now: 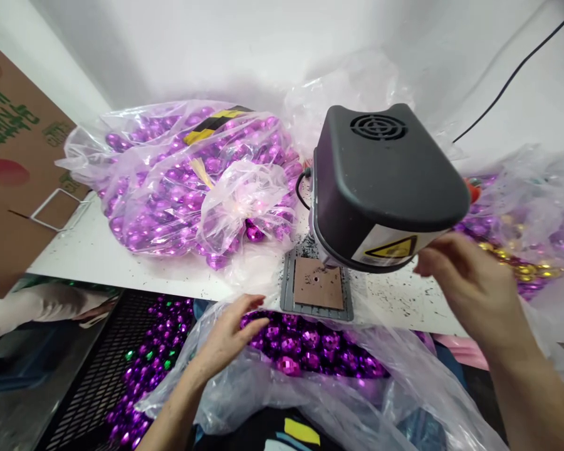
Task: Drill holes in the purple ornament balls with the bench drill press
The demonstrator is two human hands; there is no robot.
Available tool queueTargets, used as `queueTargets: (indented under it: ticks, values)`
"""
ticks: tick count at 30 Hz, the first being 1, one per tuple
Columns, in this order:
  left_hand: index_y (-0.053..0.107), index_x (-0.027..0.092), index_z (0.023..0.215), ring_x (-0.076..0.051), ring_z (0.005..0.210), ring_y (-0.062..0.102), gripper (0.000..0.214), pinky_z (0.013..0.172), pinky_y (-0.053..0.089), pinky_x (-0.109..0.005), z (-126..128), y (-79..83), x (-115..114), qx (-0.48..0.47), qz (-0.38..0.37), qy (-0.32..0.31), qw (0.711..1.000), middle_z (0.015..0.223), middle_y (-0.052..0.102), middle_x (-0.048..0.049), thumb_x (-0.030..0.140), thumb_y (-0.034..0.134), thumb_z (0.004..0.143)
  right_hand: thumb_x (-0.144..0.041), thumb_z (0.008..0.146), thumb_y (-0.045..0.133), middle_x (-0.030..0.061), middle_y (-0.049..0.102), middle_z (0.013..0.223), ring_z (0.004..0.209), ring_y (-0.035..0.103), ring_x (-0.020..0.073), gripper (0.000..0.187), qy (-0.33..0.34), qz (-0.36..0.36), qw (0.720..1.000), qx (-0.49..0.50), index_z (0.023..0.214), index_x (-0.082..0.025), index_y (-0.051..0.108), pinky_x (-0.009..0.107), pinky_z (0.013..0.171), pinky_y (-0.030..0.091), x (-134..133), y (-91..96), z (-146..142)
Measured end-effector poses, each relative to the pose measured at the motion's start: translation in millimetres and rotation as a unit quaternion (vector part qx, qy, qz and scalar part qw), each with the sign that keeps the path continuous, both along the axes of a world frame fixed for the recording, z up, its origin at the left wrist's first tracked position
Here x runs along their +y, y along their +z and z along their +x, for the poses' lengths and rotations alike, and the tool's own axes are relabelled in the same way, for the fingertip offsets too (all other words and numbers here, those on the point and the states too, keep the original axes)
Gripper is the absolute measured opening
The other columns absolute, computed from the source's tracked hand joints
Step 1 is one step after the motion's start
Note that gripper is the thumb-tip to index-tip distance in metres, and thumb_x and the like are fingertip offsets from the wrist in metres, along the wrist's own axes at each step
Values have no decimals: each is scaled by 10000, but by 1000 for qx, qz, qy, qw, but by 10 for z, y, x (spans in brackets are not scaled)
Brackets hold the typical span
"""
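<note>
Left hand (228, 332)'s loosely open at lower centre, right at the left edge of the purple balls (310, 341). Right hand (470, 279)'s curled beside the machine (395, 172), centre right, well apart from them; can't tell if it's gripping anything.

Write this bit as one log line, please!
left hand: at open bag of purple balls | right hand: beside black machine, grip unclear | brown plate: below machine

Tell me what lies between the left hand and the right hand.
In the head view, a brown board on a grey base, then white tabletop, with the black machine overhanging, lie between left hand and right hand.
</note>
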State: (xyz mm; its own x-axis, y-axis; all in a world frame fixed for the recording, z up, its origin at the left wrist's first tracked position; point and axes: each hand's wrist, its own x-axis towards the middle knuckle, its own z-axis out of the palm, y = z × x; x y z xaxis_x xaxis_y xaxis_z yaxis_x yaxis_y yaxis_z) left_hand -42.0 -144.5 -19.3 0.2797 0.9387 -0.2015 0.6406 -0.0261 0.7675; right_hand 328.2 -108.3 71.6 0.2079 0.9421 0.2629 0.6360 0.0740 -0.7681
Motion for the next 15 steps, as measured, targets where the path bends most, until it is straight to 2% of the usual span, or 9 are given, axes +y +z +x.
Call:
queueTargets:
  ticks: [1, 3, 5, 6, 8, 10, 13, 15]
  values:
    - [640, 271, 1240, -220, 1157, 663, 323, 995, 541, -359, -66, -74, 2, 29, 56, 40, 997, 1243, 700, -39, 444, 544, 984, -721, 854, 537, 10, 604, 708, 644, 550, 130, 486, -1, -45, 999, -21, 843, -242, 618, 290, 574, 414, -152, -178, 62]
    - [650, 225, 1192, -278, 1170, 636, 317, 1006, 502, -433, -160, -251, -6, 109, 175, 101, 973, 1234, 691, -86, 432, 551, 973, -752, 819, 551, 36, 637, 721, 642, 562, 160, 535, -9, -100, 993, -54, 790, -226, 643, 312, 565, 417, -454, -583, 116]
    - [634, 194, 1215, -333, 1179, 606, 356, 1004, 453, -494, -171, -419, -37, 177, 236, 118, 948, 1246, 677, -130, 425, 592, 947, -805, 755, 574, 90, 699, 936, 852, 628, 237, 637, -32, -112, 991, -72, 953, -209, 678, 371, 709, 488, -700, -987, 76]
    - [627, 185, 1211, -337, 1146, 612, 354, 984, 441, -494, -142, -484, -59, 194, 233, 110, 946, 1216, 686, -137, 414, 600, 943, -841, 732, 557, 117, 696, 1004, 940, 622, 274, 724, -45, -112, 990, -78, 1033, -193, 674, 419, 806, 497, -789, -1164, 31]
    - [623, 186, 1138, -286, 974, 654, 265, 882, 447, -423, -41, -555, -99, 191, 165, 69, 965, 1032, 723, -97, 377, 566, 963, -831, 776, 493, 156, 675, 1070, 1036, 587, 309, 770, -69, -114, 988, -81, 1129, -165, 652, 486, 937, 458, -902, -1434, -75]
    - [602, 200, 1024, -215, 771, 639, 162, 733, 419, -329, 73, -545, -118, 162, 62, 12, 985, 816, 689, -24, 325, 507, 986, -758, 867, 403, 155, 672, 1046, 1023, 585, 285, 689, -69, -126, 988, -64, 1108, -161, 649, 464, 958, 446, -950, -1579, -169]
    - [550, 212, 892, -171, 649, 574, 133, 608, 325, -277, 166, -425, -89, 132, -45, -56, 989, 690, 593, 27, 270, 469, 980, -674, 934, 335, 84, 668, 846, 792, 589, 190, 583, -22, -174, 984, -9, 978, -180, 639, 328, 775, 478, -975, -1624, -247]
    - [542, 212, 837, -173, 655, 567, 163, 604, 322, -280, 170, -321, -66, 130, -66, -67, 987, 690, 583, 21, 275, 474, 971, -679, 929, 352, 33, 626, 725, 659, 544, 147, 560, 11, -210, 977, 26, 911, -186, 618, 273, 654, 448, -984, -1602, -258]
